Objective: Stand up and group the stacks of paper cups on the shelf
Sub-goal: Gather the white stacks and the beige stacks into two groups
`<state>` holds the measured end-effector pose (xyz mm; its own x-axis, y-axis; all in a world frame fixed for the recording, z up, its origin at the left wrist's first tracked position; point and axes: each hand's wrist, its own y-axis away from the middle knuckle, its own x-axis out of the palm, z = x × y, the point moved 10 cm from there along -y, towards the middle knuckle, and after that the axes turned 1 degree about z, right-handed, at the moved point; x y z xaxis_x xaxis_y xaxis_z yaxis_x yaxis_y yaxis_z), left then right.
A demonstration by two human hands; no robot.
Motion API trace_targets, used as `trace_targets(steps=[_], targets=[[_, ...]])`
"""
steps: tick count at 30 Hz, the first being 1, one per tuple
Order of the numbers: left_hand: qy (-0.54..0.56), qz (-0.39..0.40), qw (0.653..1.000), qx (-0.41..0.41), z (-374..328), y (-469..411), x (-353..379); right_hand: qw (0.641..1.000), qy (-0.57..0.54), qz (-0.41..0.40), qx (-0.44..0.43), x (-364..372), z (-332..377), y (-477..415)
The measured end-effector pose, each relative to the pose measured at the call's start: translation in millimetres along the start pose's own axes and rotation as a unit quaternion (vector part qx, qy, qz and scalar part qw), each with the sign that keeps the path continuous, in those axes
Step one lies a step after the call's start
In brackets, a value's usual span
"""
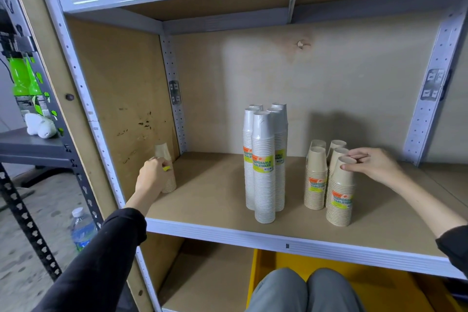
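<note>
right fingertips [354, 159]: curled narrow over the flat upturned base of the front brown stack, thumb on the near edge; resting on top, not wrapped round it
right hand [372, 163]: at 3 o'clock on the shelf, bare forearm running out to the lower right, dark cuff at frame edge
left fingers [158, 163]: closed round a lone brown stack, pinching near its yellow label
left hand [152, 175]: at 9 o'clock, black sleeve [101, 256] trailing down to 7 o'clock
lone brown stack [167, 170]: kraft paper, ribbed rims nested, tapered cone shape, upright, base up, against the left side panel in the back corner; motion-blurred
brown stacks [329, 180]: five short kraft stacks, upright, bases up, clustered tight at 3 o'clock; two front ones show orange/yellow "DISPOSABLE TABLEWARE" labels
front brown stack [340, 200]: nearest the shelf edge, under the right hand
white stacks [266, 159]: five tall stacks, glossy clear wrap, finely ribbed rims, upright, packed touching at centre; same label style
spacing: white and brown groups near but apart; lone stack well apart from both, at 9 o'clock
shelf [215, 190]: matte brown fibreboard deck, pale ribbed metal front lip, perforated metal uprights, fibreboard back and side panels
below shelf: yellow bin [395, 284] at 6 o'clock, grey-trousered knees [304, 291] in front
outside frame left: plastic water bottle [82, 230] on the floor, green bottles [24, 78] on a dark rack
</note>
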<state>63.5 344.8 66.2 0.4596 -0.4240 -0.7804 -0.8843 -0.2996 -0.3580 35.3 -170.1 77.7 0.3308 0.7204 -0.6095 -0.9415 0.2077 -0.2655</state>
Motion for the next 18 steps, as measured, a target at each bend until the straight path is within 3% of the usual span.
trace_targets(steps=[8, 18], targets=[[-0.010, -0.002, 1.000, -0.005, 4, -2, -1, 1.000, 0.002, -0.013, 0.000, -9, 9, 3], [-0.002, 0.001, 1.000, 0.002, 3, -4, -4, 0.997, 0.035, -0.024, -0.064, -12, 58, 23]])
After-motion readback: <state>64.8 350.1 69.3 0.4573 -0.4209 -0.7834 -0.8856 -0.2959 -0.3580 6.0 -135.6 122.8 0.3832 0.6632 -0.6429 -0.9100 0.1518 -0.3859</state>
